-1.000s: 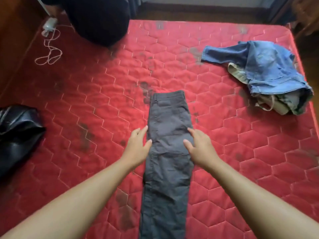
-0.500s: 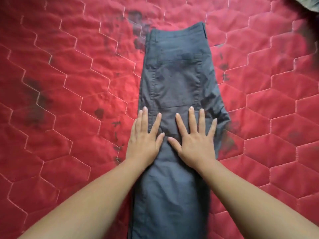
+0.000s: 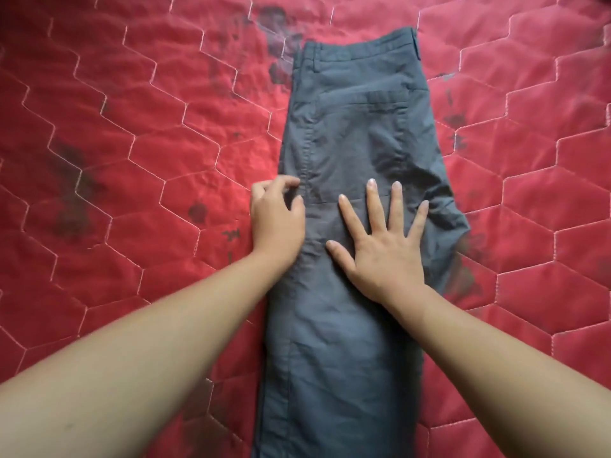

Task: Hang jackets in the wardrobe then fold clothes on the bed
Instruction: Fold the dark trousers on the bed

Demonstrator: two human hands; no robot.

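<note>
A head-down view of a bed (image 3: 132, 153) covered in a red quilt stitched in hexagons, with dark smudges. A pair of grey trousers (image 3: 357, 133) lies flat along the middle of the visible bed. Its waistband (image 3: 357, 49) is at the far end, and the legs run towards the person and out of the bottom of the view.

Progress, as a judgement: the trousers appear already doubled lengthwise, one leg on the other, and are being smoothed. The crosswise folds look not yet made. No wardrobe, jackets or other clothes are in view, so the hanging part of the task cannot be judged.

The person's left hand (image 3: 277, 223) sits at the left edge of the trousers, about level with the seat. Its fingers (image 3: 287, 183) are curled, and thumb and fingertips seem to pinch the cloth at the side seam. The right hand (image 3: 383, 252) lies palm down on the trousers just beside it, its fingers (image 3: 372, 200) straight and spread wide, pressing the cloth flat and gripping nothing.
</note>
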